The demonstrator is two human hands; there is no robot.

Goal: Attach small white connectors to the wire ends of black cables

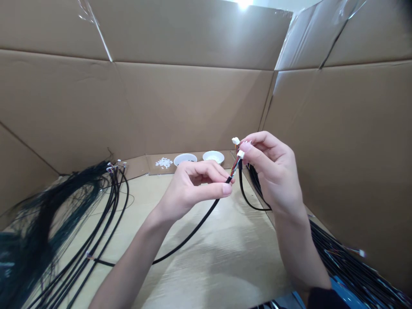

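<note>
My left hand (199, 182) pinches a black cable (196, 227) near its end, where colored wires (236, 167) come out of the sheath. A white connector (240, 154) sits on the tips of those wires. My right hand (268, 165) is closed at the connector end, thumb and fingers pressed together. A second white connector (236, 140) shows beside its fingertips, and a black cable loop (246, 199) hangs below. Whether my right fingers grip one connector or the wires of both is partly hidden.
Black cables with white connectors (111, 193) lie at the left beside a bundle of dark thin strands (54, 210). Two white dishes (213, 157) and a pile of small white pieces (164, 162) stand at the back. More black cables (341, 253) lie right. Cardboard walls (193, 103) surround the table.
</note>
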